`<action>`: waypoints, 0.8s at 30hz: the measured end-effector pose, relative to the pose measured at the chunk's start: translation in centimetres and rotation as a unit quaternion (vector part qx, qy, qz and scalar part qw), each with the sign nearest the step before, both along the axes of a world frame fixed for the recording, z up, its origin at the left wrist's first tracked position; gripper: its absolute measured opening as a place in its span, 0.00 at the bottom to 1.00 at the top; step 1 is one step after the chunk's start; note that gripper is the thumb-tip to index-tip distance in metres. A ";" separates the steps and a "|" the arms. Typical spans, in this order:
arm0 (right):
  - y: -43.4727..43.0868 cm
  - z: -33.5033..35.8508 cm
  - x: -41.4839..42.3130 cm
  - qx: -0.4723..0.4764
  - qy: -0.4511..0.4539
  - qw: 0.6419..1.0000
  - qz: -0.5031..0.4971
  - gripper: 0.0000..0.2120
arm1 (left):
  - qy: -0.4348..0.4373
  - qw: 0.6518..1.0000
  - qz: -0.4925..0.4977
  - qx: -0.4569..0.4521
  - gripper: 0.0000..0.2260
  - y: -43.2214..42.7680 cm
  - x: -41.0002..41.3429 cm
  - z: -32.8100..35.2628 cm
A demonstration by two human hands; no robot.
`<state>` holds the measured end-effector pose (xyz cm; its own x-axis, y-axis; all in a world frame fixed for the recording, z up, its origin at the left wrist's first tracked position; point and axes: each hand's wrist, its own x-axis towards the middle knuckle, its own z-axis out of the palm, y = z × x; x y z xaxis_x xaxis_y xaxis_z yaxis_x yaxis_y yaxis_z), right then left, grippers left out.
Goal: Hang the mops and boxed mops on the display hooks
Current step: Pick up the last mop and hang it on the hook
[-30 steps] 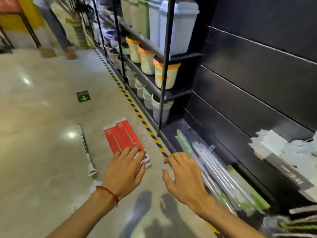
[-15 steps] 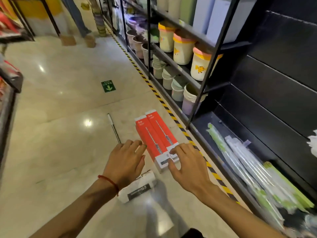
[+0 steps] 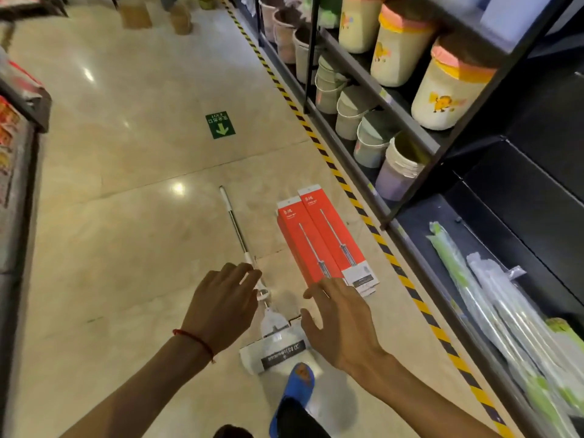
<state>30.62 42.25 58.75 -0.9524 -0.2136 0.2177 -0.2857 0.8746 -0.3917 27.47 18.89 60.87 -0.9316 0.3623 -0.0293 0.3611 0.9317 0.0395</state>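
Mop, slim metal pole, lies beneath empty, spread left hand and right hand.

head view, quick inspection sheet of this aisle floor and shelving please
surface: glossy tiled floor, hazard tape along the shelf base
job's things: loose mop lying on the floor, head in white wrap; two red boxed mops side by side to its right
clutter: nothing seen
hands: left hand open at the mop's handle, contact unclear; right hand open, fingers spread over the boxes' near end
cables: nothing seen
surroundings: buckets and lidded bins on the shelves; plastic-sleeved long goods on the bottom shelf; green exit sticker
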 end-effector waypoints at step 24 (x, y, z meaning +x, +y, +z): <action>-18.3 -44.6 -18.1 0.042 -0.148 0.988 -0.006 0.09 | -0.101 0.993 -0.008 0.054 0.14 -18.4 -17.5 -45.9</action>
<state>12.57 23.94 14.15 -0.9744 -0.2069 -0.0876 -0.1588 0.9100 -0.3830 9.94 0.49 15.00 -0.9045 0.3884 -0.1761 0.3504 0.9123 0.2121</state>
